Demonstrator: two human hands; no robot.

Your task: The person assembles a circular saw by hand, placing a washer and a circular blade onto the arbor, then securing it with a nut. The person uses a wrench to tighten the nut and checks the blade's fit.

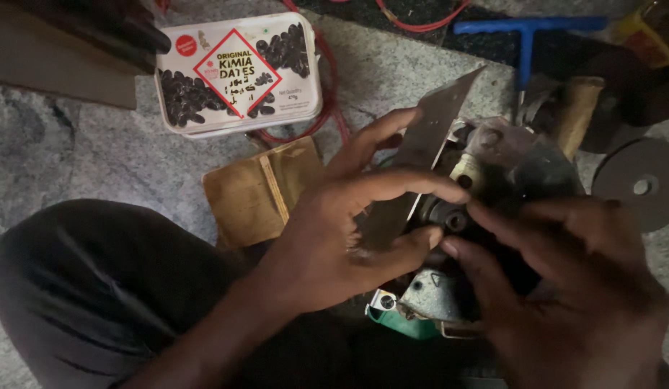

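Power tool: a dark metal machine (486, 180) with a green body part at its lower edge, held over the person's lap, between both hands.
Blade guard: a flat grey metal plate (421, 158) slanting up from the tool's middle toward the upper right.
Left hand: the left hand (349, 223) lies across the plate, fingers spread; index finger and thumb reach onto a round dark fitting (450, 215) at the tool's centre.
Right hand: the right hand (565, 288) covers the tool's right side, fingertips pressed to the same fitting; whether they pinch it I cannot tell.
Floor: grey speckled stone (60, 144).
Box: a white plastic box (237, 72) with a picture of dates on its lid, well apart, upper left.
Wood block: a tan block (259, 191) just beside the left wrist.
Disc: a dark abrasive disc (641, 184) at the right edge.
T-handle: a blue T-shaped wrench (525, 32) at the top.
Cable: a red cable (327, 94) curling by the box.
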